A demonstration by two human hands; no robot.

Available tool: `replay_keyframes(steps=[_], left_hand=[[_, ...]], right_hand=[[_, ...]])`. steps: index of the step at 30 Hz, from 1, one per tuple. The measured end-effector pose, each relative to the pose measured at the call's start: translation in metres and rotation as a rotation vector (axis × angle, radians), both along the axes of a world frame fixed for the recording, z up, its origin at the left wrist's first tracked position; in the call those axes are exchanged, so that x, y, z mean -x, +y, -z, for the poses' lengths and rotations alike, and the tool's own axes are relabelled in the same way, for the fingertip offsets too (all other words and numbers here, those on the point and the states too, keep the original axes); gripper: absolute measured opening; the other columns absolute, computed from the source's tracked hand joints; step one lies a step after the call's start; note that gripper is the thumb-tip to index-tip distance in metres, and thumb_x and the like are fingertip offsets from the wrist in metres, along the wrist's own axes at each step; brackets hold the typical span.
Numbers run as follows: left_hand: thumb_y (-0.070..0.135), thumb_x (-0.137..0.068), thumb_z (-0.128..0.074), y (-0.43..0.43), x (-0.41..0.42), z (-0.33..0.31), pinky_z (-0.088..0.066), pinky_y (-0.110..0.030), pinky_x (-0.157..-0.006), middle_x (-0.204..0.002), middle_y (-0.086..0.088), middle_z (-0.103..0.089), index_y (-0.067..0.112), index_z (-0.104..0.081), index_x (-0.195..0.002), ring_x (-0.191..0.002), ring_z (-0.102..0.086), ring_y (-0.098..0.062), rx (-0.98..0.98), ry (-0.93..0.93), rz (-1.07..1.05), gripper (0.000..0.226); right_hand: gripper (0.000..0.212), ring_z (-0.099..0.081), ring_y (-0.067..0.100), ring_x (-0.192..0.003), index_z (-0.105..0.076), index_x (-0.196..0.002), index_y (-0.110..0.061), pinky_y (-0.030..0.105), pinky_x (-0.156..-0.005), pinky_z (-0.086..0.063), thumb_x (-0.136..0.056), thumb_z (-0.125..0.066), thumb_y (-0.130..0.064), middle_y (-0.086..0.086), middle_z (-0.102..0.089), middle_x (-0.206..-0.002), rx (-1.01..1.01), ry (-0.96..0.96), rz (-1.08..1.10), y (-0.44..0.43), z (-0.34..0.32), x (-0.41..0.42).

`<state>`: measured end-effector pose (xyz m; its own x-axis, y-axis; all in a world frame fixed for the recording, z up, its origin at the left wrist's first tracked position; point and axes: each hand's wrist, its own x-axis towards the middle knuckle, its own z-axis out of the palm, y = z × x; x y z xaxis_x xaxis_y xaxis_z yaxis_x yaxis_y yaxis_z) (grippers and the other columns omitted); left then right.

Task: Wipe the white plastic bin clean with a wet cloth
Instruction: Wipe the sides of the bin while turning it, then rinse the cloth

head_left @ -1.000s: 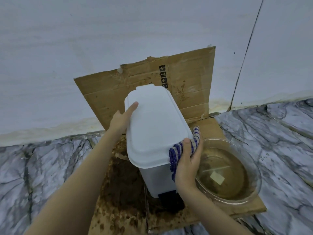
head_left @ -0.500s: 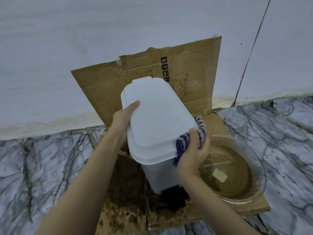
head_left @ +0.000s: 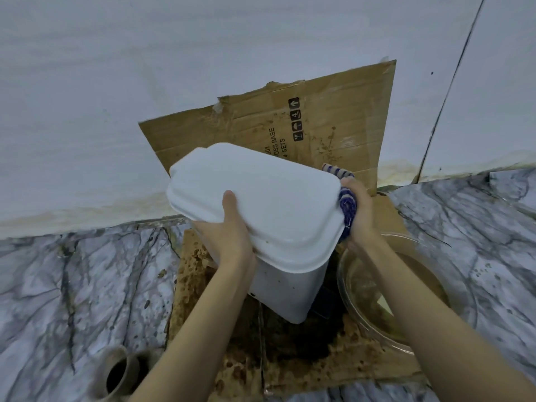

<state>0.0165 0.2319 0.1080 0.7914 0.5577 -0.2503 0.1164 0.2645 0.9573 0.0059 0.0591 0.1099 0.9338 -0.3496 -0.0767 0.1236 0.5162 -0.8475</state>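
White plastic bin [head_left: 278, 274], lid [head_left: 258, 195] closed, sits tilted on stained, wet cardboard [head_left: 319, 361] laid over a marble-patterned floor [head_left: 87, 285], with a cardboard flap [head_left: 333, 117] upright against the wall behind. Left hand [head_left: 229, 233] clasps the near-left lid edge, thumb flat on top, fingers curled out of sight beneath; right hand [head_left: 359, 210] is closed around a blue-and-white striped cloth [head_left: 346, 198], pressing it against the lid's right end. Glass bowl [head_left: 406, 294] of murky brown water stands just right of the bin; a brown clay pot [head_left: 119, 372] lies at lower left.
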Motion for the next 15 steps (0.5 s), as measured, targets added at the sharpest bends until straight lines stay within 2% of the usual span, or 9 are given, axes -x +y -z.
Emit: replay_keyframes(steps=[4,6,8,10,13,15], left_hand=[[0.048,-0.081,-0.065,0.004,-0.003,0.004,-0.04,-0.029,-0.081,-0.115,0.009,-0.05,0.021,-0.03,-0.139,-0.1,-0.05,-0.012,-0.03,0.015,0.05,0.073],[0.049,-0.08,-0.066,0.006,-0.002,0.005,-0.041,-0.029,-0.083,-0.117,0.008,-0.049,0.019,-0.027,-0.14,-0.104,-0.05,-0.013,-0.056,0.012,0.095,0.078],[0.05,-0.078,-0.068,0.012,-0.001,0.006,-0.044,-0.033,-0.09,-0.126,0.007,-0.05,0.02,-0.026,-0.142,-0.113,-0.051,-0.015,-0.084,-0.004,0.146,0.083],[0.053,-0.077,-0.067,0.024,-0.003,0.006,-0.042,-0.04,-0.102,-0.139,0.003,-0.045,0.021,-0.016,-0.148,-0.126,-0.046,-0.02,-0.116,-0.005,0.175,0.092],[0.06,-0.08,-0.059,0.049,-0.015,-0.003,-0.026,-0.048,-0.113,-0.157,-0.003,-0.018,0.02,0.007,-0.151,-0.142,-0.024,-0.026,-0.206,0.033,0.093,0.104],[0.06,-0.082,-0.058,0.067,-0.031,-0.009,-0.023,-0.047,-0.115,-0.159,-0.005,-0.013,0.015,0.008,-0.151,-0.144,-0.018,-0.027,-0.221,0.027,0.078,0.105]], right_hand=[[0.01,-0.044,0.012,-0.055,-0.059,-0.058,-0.024,0.03,-0.059,-0.035,-0.064,-0.064,-0.031,-0.005,-0.052,-0.056,0.018,0.025,-0.019,0.0,0.007,-0.003],[0.004,-0.05,0.009,-0.058,-0.061,-0.067,-0.028,0.029,-0.061,-0.038,-0.07,-0.061,-0.03,-0.009,-0.057,-0.063,0.031,0.043,0.012,0.001,0.013,-0.001],[0.015,-0.062,0.008,-0.079,-0.064,-0.091,-0.03,0.028,-0.074,-0.046,-0.077,-0.059,-0.03,-0.01,-0.066,-0.088,0.073,0.04,0.063,0.008,0.02,0.004],[0.033,-0.06,0.011,-0.108,-0.058,-0.119,-0.028,0.028,-0.088,-0.049,-0.086,-0.056,-0.026,-0.008,-0.062,-0.119,0.108,0.05,0.158,0.019,0.023,0.017],[0.054,-0.055,0.015,-0.118,-0.041,-0.14,-0.03,0.034,-0.094,-0.05,-0.089,-0.058,-0.026,-0.006,-0.052,-0.136,0.093,0.07,0.267,0.04,0.023,0.042],[0.061,-0.05,0.013,-0.124,-0.032,-0.144,-0.034,0.038,-0.101,-0.046,-0.09,-0.058,-0.027,-0.009,-0.045,-0.143,0.111,0.06,0.283,0.052,0.026,0.055]])
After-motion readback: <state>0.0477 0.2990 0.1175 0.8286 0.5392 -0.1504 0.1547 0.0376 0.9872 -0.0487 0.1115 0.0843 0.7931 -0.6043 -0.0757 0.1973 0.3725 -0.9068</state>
